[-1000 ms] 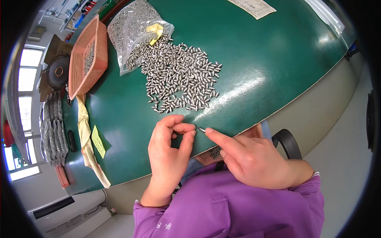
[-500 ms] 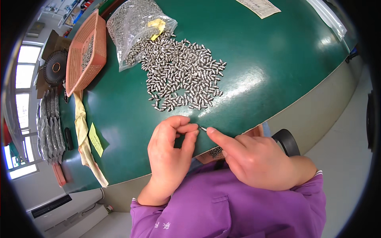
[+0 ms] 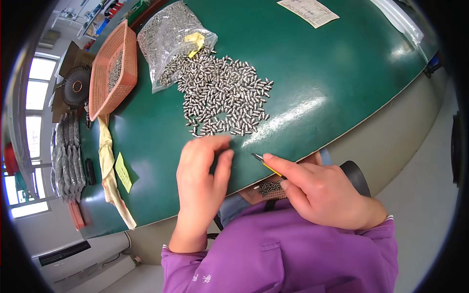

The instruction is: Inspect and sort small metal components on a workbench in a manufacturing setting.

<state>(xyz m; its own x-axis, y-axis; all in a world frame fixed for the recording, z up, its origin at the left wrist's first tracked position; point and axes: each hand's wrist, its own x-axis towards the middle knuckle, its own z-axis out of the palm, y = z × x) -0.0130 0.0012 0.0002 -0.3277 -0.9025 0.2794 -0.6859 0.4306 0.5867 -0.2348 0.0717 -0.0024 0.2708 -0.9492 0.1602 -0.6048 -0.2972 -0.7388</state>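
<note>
While the left hand (image 3: 202,178) hovers over the green surface (image 3: 317,88) with fingers loosely curled and nothing visible in its grasp, the right hand (image 3: 317,195) pinches a thin yellow-handled tool (image 3: 266,165), its tip pointing toward the left fingers. Just beyond the left fingertips lies a spread of small metal pieces (image 3: 222,95), spilling from a clear plastic bag (image 3: 168,39) beside an orange basket (image 3: 110,73).

Green table (image 3: 342,73) with metal pins (image 3: 222,95), bag (image 3: 168,36), basket (image 3: 110,68).
</note>
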